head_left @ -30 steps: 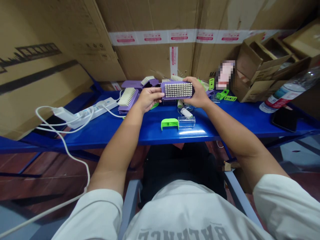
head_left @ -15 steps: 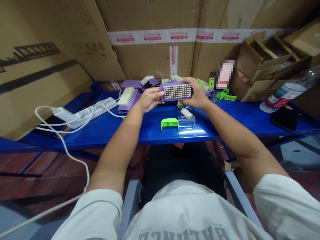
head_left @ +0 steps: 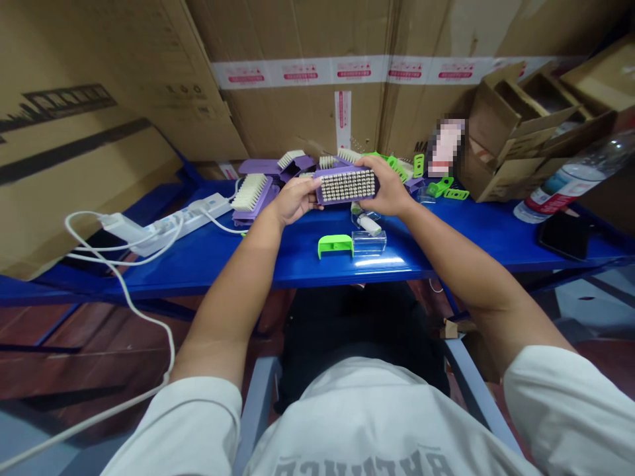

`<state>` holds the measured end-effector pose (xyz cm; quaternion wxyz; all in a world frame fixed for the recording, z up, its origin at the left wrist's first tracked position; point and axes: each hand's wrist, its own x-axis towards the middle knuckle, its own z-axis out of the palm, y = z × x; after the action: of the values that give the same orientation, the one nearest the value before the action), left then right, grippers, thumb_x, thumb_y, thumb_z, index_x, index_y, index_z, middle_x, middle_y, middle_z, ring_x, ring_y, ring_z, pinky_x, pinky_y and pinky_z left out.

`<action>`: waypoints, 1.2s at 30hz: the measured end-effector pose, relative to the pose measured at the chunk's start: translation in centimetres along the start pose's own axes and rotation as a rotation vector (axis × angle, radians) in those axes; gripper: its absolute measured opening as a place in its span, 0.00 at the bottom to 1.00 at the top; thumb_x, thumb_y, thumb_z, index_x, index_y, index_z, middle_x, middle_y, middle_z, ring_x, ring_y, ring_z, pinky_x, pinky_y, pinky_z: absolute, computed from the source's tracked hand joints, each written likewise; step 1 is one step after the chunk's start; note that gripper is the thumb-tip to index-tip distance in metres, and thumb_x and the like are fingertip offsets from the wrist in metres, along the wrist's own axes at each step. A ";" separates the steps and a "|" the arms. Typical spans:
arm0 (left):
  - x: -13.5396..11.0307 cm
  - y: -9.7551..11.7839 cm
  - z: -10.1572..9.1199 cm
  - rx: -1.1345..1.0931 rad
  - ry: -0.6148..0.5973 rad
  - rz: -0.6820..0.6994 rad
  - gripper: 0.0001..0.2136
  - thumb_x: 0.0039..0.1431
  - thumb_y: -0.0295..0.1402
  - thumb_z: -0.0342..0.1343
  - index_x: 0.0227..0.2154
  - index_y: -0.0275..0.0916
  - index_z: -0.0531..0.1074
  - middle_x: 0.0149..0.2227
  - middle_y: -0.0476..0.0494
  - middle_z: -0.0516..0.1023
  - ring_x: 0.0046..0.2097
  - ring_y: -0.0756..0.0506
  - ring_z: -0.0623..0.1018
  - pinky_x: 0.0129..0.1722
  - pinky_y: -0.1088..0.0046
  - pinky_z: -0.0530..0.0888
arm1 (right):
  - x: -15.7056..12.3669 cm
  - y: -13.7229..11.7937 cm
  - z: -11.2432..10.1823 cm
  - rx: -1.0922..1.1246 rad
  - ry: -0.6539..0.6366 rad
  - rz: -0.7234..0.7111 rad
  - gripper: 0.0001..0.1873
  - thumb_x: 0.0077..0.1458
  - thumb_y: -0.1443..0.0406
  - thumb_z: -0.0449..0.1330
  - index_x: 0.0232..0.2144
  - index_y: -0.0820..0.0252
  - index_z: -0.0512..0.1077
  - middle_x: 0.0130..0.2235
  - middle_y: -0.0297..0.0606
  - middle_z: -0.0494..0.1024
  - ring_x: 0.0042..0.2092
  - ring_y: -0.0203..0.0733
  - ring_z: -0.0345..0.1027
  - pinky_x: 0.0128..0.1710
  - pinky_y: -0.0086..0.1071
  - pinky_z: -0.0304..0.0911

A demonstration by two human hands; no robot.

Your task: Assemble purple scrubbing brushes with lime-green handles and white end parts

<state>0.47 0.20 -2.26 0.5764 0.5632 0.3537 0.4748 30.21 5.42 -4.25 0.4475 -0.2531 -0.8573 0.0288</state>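
L hand (head_left: pixel 296 200) pinches the L end of the brush (head_left: pixel 346 186) btwn thumb & fingers; R hand (head_left: pixel 389 188) is curled round the R end. Brush is held up over the table (head_left: pixel 297 263), bristle face twd the wearer, long side running L-R. Room: blue top shows btwn the hands and the front edge, w/ the green part (head_left: pixel 335 245) and clear case (head_left: pixel 369 242) end to end there, close to that edge; white piece (head_left: pixel 369 224) sits just behind the case. Behind the hands, other brushes (head_left: pixel 249 192) & loose green bits (head_left: pixel 440 187) crowd the rear, up against the cardboard (head_left: pixel 297 112). Far L, the power strip (head_left: pixel 173 225) lies at a slant w/ its cord (head_left: pixel 126 291) dropping over the front edge; far R, the phone (head_left: pixel 564 235) is nr the front edge, bottle (head_left: pixel 565 188) just behind. Containers: carton (head_left: pixel 506 145) at back R has flaps up, contents hard to make out; case is see-thru, can't tell what's inside; bottle has a blue/red label, fill level unclear.
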 end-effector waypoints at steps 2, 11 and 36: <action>0.0 0.2 0.1 0.004 0.029 0.000 0.18 0.59 0.45 0.78 0.43 0.37 0.85 0.41 0.36 0.92 0.40 0.40 0.90 0.36 0.69 0.84 | 0.0 0.2 0.0 -0.010 0.012 0.002 0.47 0.42 0.53 0.79 0.65 0.48 0.76 0.66 0.46 0.85 0.70 0.73 0.78 0.77 0.74 0.68; 0.3 0.7 0.3 0.011 0.185 -0.004 0.23 0.63 0.54 0.78 0.38 0.37 0.83 0.37 0.36 0.91 0.37 0.42 0.90 0.33 0.73 0.80 | 0.0 0.7 -0.6 -0.016 0.061 0.013 0.46 0.41 0.57 0.79 0.64 0.48 0.76 0.65 0.44 0.85 0.68 0.73 0.79 0.75 0.73 0.71; 0.5 -0.6 -0.4 0.744 0.467 0.722 0.15 0.60 0.32 0.67 0.23 0.43 0.67 0.22 0.55 0.67 0.26 0.50 0.67 0.31 0.72 0.66 | -0.3 2.9 -0.9 -0.027 0.134 -0.019 0.48 0.39 0.63 0.70 0.67 0.47 0.71 0.65 0.44 0.84 0.66 0.68 0.79 0.71 0.67 0.73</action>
<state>0.34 0.81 -2.88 0.0467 0.6937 0.4000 0.5972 32.27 7.65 -4.70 0.5007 -0.2524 -0.8280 -0.0041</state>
